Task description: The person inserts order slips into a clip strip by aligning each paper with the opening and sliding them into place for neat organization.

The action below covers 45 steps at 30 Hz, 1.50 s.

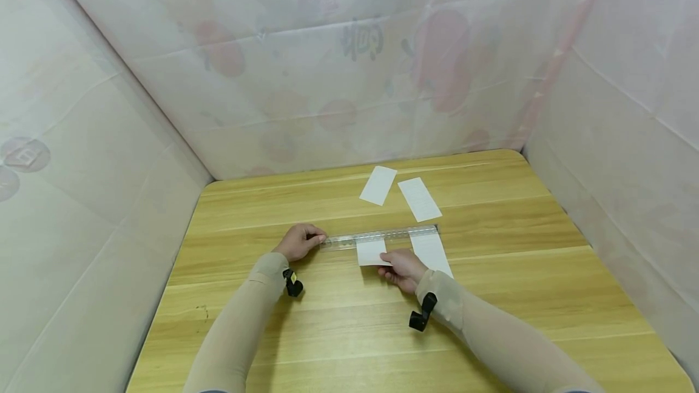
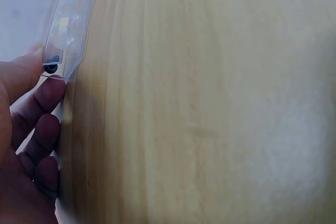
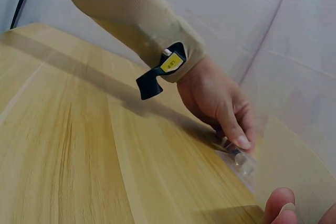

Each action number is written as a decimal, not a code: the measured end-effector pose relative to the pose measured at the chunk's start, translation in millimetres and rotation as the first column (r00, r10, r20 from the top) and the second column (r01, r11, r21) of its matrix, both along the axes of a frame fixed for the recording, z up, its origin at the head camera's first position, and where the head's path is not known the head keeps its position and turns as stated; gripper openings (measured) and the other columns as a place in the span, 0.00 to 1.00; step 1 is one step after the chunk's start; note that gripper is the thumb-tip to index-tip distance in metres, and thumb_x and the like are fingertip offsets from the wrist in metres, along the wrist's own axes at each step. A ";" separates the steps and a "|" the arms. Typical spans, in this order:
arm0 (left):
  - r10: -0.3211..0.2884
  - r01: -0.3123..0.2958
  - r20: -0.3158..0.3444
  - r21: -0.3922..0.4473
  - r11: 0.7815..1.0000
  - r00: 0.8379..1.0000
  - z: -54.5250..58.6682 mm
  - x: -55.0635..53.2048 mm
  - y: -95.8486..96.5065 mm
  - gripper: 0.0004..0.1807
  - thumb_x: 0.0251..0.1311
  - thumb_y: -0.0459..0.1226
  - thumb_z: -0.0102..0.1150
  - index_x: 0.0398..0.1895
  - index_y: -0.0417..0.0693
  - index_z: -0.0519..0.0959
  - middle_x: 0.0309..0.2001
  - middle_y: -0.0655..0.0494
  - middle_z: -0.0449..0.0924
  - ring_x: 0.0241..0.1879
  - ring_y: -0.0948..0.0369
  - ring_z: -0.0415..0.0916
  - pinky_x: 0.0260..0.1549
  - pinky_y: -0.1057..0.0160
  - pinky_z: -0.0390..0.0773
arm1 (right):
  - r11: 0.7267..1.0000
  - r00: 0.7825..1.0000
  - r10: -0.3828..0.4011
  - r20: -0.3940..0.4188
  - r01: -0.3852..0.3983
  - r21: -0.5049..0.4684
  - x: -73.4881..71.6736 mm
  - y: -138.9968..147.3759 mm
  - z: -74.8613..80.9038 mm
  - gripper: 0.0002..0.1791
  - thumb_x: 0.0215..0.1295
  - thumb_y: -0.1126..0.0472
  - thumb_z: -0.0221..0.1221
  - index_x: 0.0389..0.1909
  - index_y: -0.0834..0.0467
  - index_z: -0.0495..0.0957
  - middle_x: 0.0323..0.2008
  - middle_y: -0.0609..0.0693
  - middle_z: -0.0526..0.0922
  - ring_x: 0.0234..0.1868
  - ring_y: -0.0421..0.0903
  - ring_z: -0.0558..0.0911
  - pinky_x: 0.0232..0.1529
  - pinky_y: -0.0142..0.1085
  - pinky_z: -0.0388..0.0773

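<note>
A clear plastic ruler spans the middle of the table, slightly raised at its right side in the head view. My left hand pinches its left end between thumb and fingers; the left wrist view shows that hand at the ruler's end, by a small dark hole. With my right hand I pinch a white paper slip, whose far edge meets the ruler. In the right wrist view the slip stands tilted up beside the right fingertips. Another white slip lies partly under the ruler's right end.
Two more white paper slips, one on the left and one on the right, lie toward the back of the wooden table. Pale printed cloth walls enclose the table's back and sides. Black clips sit on both sleeved wrists.
</note>
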State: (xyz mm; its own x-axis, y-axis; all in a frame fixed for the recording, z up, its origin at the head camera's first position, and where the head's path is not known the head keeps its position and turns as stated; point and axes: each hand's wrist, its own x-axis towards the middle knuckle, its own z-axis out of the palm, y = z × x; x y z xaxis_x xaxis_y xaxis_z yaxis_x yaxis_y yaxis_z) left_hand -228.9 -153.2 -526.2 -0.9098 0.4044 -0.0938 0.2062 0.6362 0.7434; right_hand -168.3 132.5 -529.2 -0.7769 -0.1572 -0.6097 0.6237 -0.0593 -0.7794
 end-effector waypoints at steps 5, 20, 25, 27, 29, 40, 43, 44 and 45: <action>0.000 0.000 -0.004 -0.004 1.000 1.000 -0.2 0.0 0.2 0.10 0.66 0.39 0.56 0.45 0.50 0.85 0.44 0.56 0.83 0.46 0.58 0.78 0.48 0.57 0.76 | 1.000 1.000 0.000 0.000 0.000 -0.015 -0.2 2.2 0.6 0.15 0.71 0.65 0.49 0.51 0.73 0.67 0.22 0.53 0.77 0.20 0.39 0.75 0.21 0.26 0.69; -0.011 0.011 -0.006 -0.007 1.000 1.000 0.0 -0.6 -0.3 0.11 0.67 0.39 0.56 0.46 0.49 0.85 0.44 0.55 0.82 0.46 0.58 0.78 0.47 0.57 0.77 | 1.000 1.000 -0.005 -0.003 0.005 -0.012 0.1 9.9 0.5 0.18 0.72 0.64 0.49 0.56 0.73 0.64 0.27 0.56 0.78 0.21 0.39 0.75 0.22 0.26 0.70; -0.014 0.014 -0.009 -0.001 1.000 1.000 -0.2 -0.8 0.0 0.11 0.67 0.39 0.56 0.46 0.48 0.85 0.43 0.56 0.82 0.45 0.58 0.78 0.47 0.58 0.77 | 1.000 1.000 -0.003 0.005 0.003 -0.021 0.7 11.5 1.7 0.22 0.72 0.64 0.49 0.61 0.73 0.60 0.28 0.56 0.78 0.21 0.39 0.75 0.22 0.26 0.70; -0.013 0.013 -0.006 -0.001 1.000 1.000 -0.1 -0.6 0.3 0.11 0.67 0.39 0.56 0.46 0.48 0.85 0.44 0.56 0.82 0.46 0.58 0.78 0.47 0.58 0.76 | 1.000 1.000 0.000 0.012 0.000 -0.021 0.5 11.9 1.4 0.23 0.72 0.64 0.49 0.61 0.73 0.59 0.28 0.55 0.78 0.21 0.39 0.75 0.22 0.26 0.70; -0.009 0.009 -0.002 -0.003 1.000 1.000 0.3 -0.2 0.3 0.11 0.67 0.39 0.56 0.46 0.49 0.85 0.44 0.56 0.82 0.46 0.58 0.78 0.48 0.58 0.76 | 1.000 1.000 0.006 0.020 -0.005 -0.020 0.6 12.3 1.2 0.24 0.72 0.64 0.50 0.62 0.73 0.58 0.28 0.55 0.77 0.21 0.39 0.75 0.23 0.26 0.70; 0.005 -0.005 0.004 -0.007 1.000 1.000 -0.2 0.6 -0.7 0.10 0.67 0.40 0.56 0.45 0.51 0.85 0.44 0.58 0.82 0.45 0.59 0.78 0.47 0.57 0.76 | 1.000 0.999 -0.001 0.052 0.003 -0.026 1.2 10.6 0.8 0.21 0.71 0.64 0.50 0.59 0.71 0.63 0.25 0.55 0.78 0.21 0.39 0.75 0.21 0.24 0.71; 0.004 -0.004 0.003 -0.008 1.000 1.000 -0.9 -0.1 -1.1 0.10 0.67 0.40 0.56 0.45 0.52 0.85 0.44 0.58 0.82 0.46 0.59 0.78 0.47 0.57 0.76 | 0.999 0.998 -0.016 0.053 0.018 -0.036 1.5 10.7 1.3 0.19 0.72 0.64 0.50 0.57 0.70 0.64 0.25 0.55 0.77 0.21 0.39 0.75 0.21 0.24 0.70; 0.004 -0.004 0.003 -0.007 1.000 1.000 -0.9 -0.2 -1.2 0.10 0.67 0.40 0.56 0.45 0.52 0.85 0.43 0.58 0.82 0.46 0.59 0.78 0.47 0.57 0.76 | 0.999 0.998 -0.021 0.055 0.023 -0.036 1.3 10.9 1.6 0.18 0.72 0.64 0.50 0.56 0.70 0.65 0.24 0.54 0.77 0.21 0.39 0.75 0.21 0.24 0.70; 0.002 -0.002 0.005 -0.007 1.000 1.000 -0.9 -0.4 -1.3 0.10 0.67 0.40 0.56 0.46 0.52 0.85 0.43 0.58 0.82 0.46 0.59 0.78 0.47 0.57 0.76 | 0.999 0.998 -0.025 0.055 0.027 -0.040 0.9 11.3 1.7 0.16 0.72 0.64 0.50 0.54 0.70 0.66 0.24 0.54 0.77 0.21 0.39 0.75 0.21 0.24 0.70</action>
State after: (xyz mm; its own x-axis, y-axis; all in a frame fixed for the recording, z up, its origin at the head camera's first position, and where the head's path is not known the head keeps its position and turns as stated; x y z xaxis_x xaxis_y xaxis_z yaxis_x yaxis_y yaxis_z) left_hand -229.3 -154.5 -527.1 -0.9102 0.4017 -0.1005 0.2014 0.6416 0.7401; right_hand -167.4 143.8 -527.5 -0.7471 -0.1626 -0.6445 0.6627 -0.1067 -0.7412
